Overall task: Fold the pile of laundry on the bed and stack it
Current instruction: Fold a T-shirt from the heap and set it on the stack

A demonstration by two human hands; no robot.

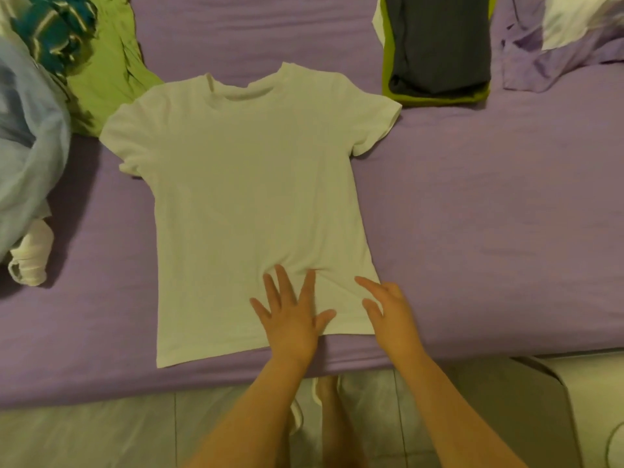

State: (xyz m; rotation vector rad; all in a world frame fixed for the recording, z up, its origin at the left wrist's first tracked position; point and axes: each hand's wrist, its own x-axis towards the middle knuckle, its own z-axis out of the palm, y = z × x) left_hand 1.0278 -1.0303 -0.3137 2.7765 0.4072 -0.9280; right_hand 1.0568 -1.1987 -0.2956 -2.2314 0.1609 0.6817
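A white short-sleeved T-shirt [243, 197] lies spread flat on the purple bed sheet [489, 231], collar away from me and hem near the bed's front edge. My left hand [292, 315] rests palm down with fingers spread on the shirt's lower right part. At the shirt's lower right corner, my right hand [388, 315] has its fingers apart and touches the fabric edge. Neither hand grips anything. A folded stack [439, 49], dark grey on top of lime green, sits at the back right.
An unfolded pile lies at the left: a light blue garment [30, 157], a green one [104, 72], a teal patterned one [54, 28] and a white rolled piece [30, 258]. Crumpled purple bedding with a white pillow [567, 38] is far right. The floor [101, 434] shows below.
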